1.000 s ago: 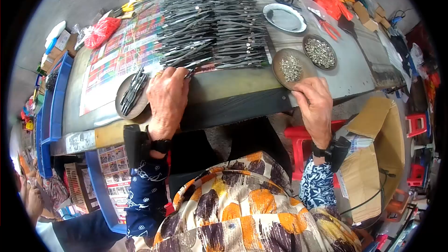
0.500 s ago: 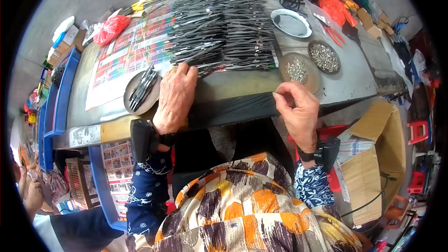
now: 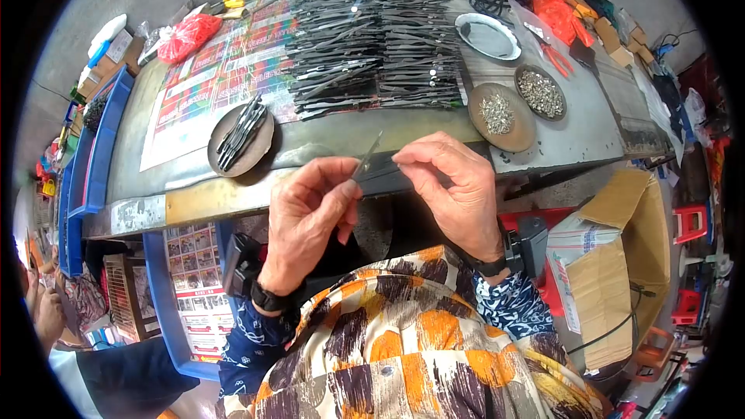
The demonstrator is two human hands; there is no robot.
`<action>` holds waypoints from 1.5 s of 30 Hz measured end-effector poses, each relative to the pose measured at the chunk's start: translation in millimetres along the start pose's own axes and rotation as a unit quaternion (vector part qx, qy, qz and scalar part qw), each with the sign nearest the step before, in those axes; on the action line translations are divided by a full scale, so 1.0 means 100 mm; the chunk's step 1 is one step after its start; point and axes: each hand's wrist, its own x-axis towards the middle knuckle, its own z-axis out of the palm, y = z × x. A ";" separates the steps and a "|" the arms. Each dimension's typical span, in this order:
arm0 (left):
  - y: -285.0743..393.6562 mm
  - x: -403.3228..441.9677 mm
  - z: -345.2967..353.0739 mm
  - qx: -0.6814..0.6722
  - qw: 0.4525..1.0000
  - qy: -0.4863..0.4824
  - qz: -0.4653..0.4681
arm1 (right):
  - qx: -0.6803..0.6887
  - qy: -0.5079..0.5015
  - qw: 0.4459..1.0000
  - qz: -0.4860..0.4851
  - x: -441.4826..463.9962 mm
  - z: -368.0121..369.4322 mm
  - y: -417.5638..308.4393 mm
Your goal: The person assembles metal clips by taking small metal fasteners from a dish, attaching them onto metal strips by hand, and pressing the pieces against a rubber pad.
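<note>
My left hand is closed in a pinch on a thin dark strip, which slants up from the fingertips over the table's front edge. Facing it, my right hand has thumb and forefinger together near the strip. Whatever is between those fingers is too small to make out. Rows of similar dark strips cover the middle of the table. A round dish to the left bears several strips. On the right are a dish of small shiny metal parts and a darker bowl of similar parts.
A white-rimmed oval dish and red-handled pliers lie at the right back. Blue bins line the left edge. An open cardboard box stands on the right, below the table. Another person's hand shows at far left.
My left hand has come back from the rows of strips, now with a strip in its fingers. My right hand has moved left towards it.
</note>
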 end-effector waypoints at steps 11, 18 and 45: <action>-0.12 -0.34 0.09 -0.112 0.994 0.018 -0.008 | 0.087 0.004 0.992 0.091 -0.08 0.23 -0.22; -0.11 -0.37 0.10 -0.077 0.996 0.033 0.010 | 0.054 -0.008 0.995 0.080 -0.06 0.22 -0.25; -0.09 -0.20 0.24 0.120 0.985 0.048 0.117 | 0.168 -0.049 0.961 0.214 -0.01 0.09 -0.07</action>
